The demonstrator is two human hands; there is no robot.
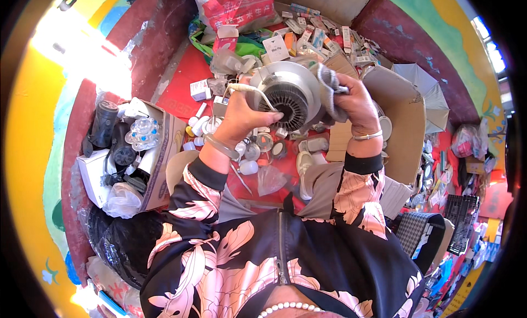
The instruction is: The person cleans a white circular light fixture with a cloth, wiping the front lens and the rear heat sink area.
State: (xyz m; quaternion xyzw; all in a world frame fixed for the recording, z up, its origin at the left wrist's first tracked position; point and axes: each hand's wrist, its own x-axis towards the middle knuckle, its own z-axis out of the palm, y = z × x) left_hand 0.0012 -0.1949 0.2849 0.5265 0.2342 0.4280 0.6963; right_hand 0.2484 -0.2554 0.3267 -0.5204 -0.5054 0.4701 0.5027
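In front of me, above the red ground covering, my left hand grips a round downlight. The lamp has a silver-white rim and a dark ring of heat-sink fins, and my left thumb presses beside the fins. A pale cable loops from it over my left hand. Bunched in my right hand is a grey cloth, held against the right side of the rim. Some of my left fingers are hidden behind the lamp. Below it lie several white bulbs and lamp parts.
On the left stands a cardboard box full of lamps and wrapped items, with a black plastic bag nearer me. Another open carton is at the right. Small packages are heaped at the back beside a red-and-white sack.
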